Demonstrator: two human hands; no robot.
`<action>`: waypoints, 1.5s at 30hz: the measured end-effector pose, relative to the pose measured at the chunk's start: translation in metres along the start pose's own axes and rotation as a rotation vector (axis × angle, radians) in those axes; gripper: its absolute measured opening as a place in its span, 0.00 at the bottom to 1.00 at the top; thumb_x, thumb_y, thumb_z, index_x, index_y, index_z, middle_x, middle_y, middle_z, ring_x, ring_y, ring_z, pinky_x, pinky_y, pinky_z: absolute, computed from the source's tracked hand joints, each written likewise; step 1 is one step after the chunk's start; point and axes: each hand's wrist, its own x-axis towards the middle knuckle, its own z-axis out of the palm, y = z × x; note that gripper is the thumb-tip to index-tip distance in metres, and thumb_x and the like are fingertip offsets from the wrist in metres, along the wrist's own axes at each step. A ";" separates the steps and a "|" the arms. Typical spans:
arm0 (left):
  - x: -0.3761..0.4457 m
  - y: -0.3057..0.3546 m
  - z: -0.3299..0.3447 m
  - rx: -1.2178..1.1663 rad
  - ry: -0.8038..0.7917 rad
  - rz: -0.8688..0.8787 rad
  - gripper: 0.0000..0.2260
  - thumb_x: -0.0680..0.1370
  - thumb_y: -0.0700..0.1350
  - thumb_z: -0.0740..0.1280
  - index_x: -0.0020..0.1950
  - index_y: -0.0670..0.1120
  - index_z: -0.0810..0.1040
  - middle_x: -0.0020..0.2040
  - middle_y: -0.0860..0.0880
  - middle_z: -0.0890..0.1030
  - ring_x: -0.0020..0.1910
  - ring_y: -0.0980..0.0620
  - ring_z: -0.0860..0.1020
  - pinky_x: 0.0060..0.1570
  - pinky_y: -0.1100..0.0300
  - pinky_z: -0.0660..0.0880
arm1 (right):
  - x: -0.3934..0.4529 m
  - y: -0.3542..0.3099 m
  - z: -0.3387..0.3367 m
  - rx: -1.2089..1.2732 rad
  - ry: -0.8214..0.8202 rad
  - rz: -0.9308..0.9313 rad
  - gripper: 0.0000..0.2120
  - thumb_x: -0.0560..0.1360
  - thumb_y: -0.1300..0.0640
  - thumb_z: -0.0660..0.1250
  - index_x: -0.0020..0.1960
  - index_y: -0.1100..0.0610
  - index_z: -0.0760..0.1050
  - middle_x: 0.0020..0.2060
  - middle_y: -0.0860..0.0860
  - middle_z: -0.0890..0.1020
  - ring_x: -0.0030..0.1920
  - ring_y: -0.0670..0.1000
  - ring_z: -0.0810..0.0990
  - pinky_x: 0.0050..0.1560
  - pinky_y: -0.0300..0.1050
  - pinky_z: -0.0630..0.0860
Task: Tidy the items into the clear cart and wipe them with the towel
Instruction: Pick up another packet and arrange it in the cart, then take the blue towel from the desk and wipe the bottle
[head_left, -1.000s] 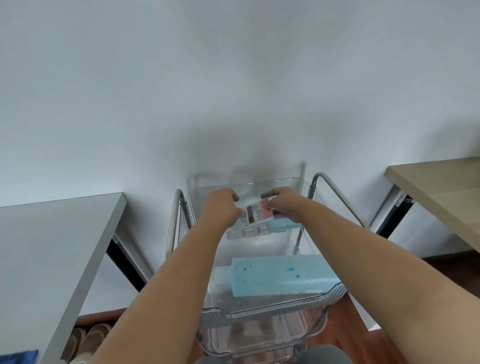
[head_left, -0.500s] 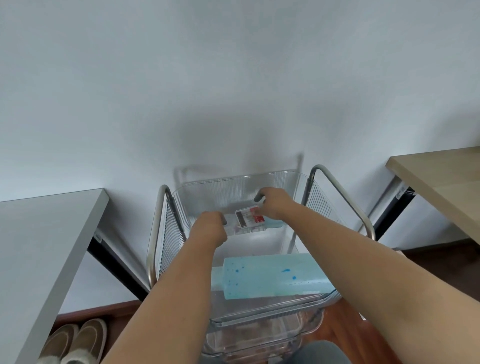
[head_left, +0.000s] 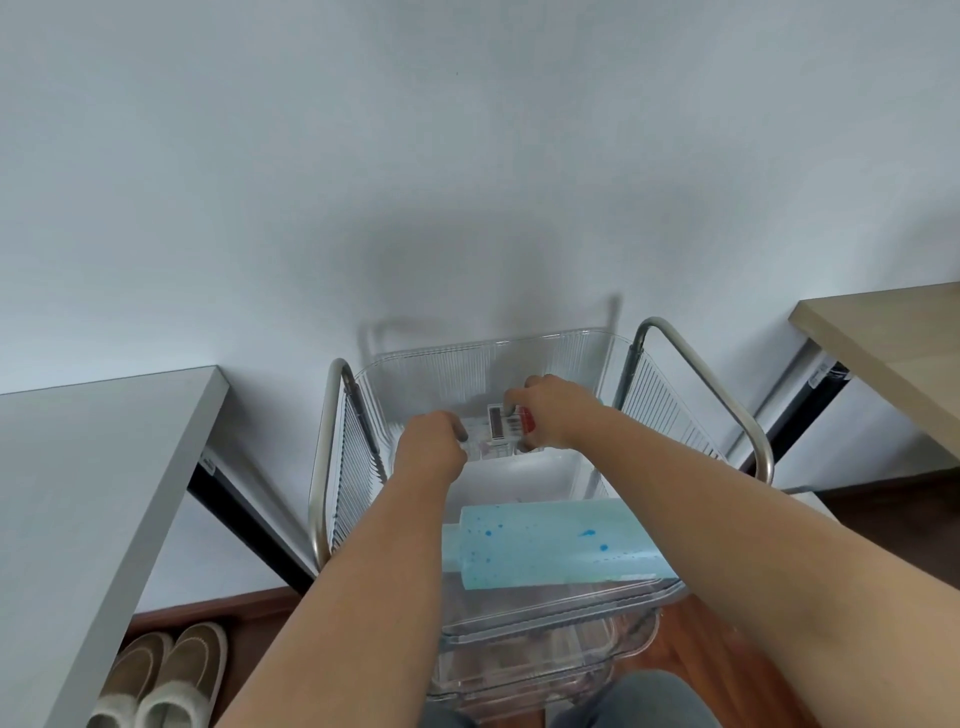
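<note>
Clear cart (head_left: 691, 415), its top basket holding a small clear box (head_left: 501, 439) with a red-and-white label at the far end and a pale blue bottle (head_left: 550, 540) lying on its side nearer the front. Box gripped from both sides, left hand (head_left: 431, 447) curled on its left edge, right hand (head_left: 550, 410) curled over its right end (seemingly the placing step, towel nowhere in view). Next, by the look of it: settle the box flat against the far wall, let go, then fetch the towel for wiping; grey surface (head_left: 93, 467) to the left, wooden surface (head_left: 893, 332) to the right.

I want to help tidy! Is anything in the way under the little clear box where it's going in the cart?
Nothing visible. Both hands, left hand and right hand, hold the clear box at the cart's far end; the blue bottle lies nearer, apart.
</note>
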 end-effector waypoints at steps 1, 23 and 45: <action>0.001 0.001 0.002 -0.001 0.001 0.001 0.12 0.76 0.37 0.71 0.57 0.48 0.83 0.64 0.44 0.78 0.54 0.46 0.81 0.53 0.56 0.77 | 0.000 0.002 0.000 -0.032 0.005 -0.011 0.27 0.66 0.46 0.76 0.62 0.49 0.72 0.53 0.53 0.77 0.55 0.55 0.74 0.43 0.45 0.69; -0.163 -0.069 -0.215 -0.404 0.349 0.162 0.06 0.77 0.47 0.71 0.53 0.56 0.83 0.48 0.58 0.82 0.38 0.64 0.80 0.32 0.75 0.71 | -0.083 -0.139 -0.116 0.733 0.319 -0.292 0.06 0.71 0.50 0.71 0.48 0.43 0.81 0.40 0.42 0.83 0.39 0.41 0.80 0.39 0.30 0.75; -0.305 -0.246 -0.222 -0.124 0.048 -0.227 0.06 0.77 0.53 0.70 0.49 0.53 0.77 0.48 0.53 0.81 0.46 0.53 0.79 0.42 0.58 0.72 | -0.113 -0.369 -0.027 0.723 -0.052 -0.597 0.26 0.74 0.45 0.67 0.70 0.47 0.68 0.68 0.46 0.69 0.61 0.47 0.72 0.57 0.40 0.68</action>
